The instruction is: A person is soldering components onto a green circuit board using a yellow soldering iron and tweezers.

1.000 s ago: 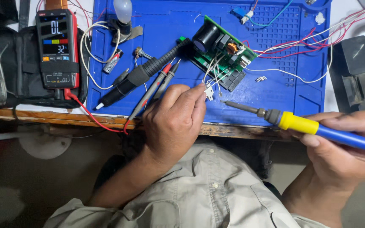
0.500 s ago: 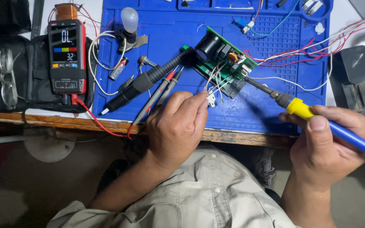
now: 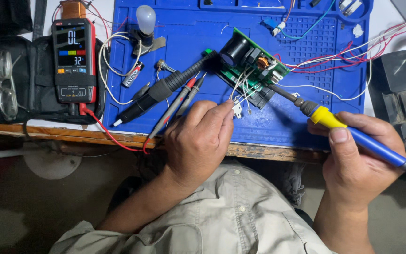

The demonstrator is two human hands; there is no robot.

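Blue mat [image 3: 306, 117] bears green circuit board [image 3: 252, 70]; right hand [image 3: 363, 150] holds soldering iron [image 3: 348, 131].

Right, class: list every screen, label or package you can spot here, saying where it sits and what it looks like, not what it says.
Multimeter: left, on a black case; upright rectangle, red-edged black body, lit screen with coloured bars.
Battery: left part of the blue mat, beside white wire; small cylinder, red and silver label.
No packages visible.
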